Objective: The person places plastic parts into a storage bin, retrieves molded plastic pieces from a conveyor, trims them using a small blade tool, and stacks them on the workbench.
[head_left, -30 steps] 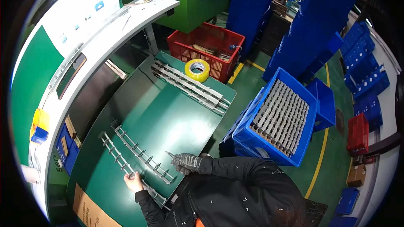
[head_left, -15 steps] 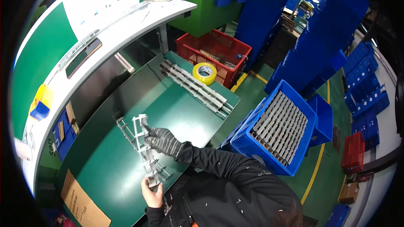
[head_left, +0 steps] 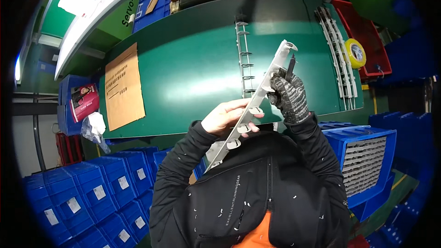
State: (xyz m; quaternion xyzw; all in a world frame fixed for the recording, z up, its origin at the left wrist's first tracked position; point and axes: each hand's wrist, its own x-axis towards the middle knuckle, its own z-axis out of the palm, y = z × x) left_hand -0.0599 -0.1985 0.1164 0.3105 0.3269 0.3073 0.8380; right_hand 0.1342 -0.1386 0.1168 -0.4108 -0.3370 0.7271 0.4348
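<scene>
A long grey metal strip (head_left: 262,93) with curved tabs along it is held at a slant over the table's near edge, its lower end close to my jacket. My bare left hand (head_left: 228,115) grips it around the middle, fingers passing behind it. Higher up, my right hand (head_left: 290,95) in a grey knitted glove is closed against the strip. A slim dark tool (head_left: 291,65) with a pointed tip sticks up from this glove; its exact kind is unclear. Beyond the hands, another tabbed metal strip (head_left: 245,55) lies on the green table (head_left: 193,76).
Several metal strips (head_left: 334,50) lie at the table's right, beside a yellow tape roll (head_left: 355,53) and red crate (head_left: 339,11). Cardboard (head_left: 124,89) covers the left end. A blue bin (head_left: 389,156) of strips stands at right; blue boxes (head_left: 87,179) are stacked at lower left.
The view has swung toward the table's left end. The held strip is now closer to my body and tilted; my left hand has shifted from its near end to about its middle.
</scene>
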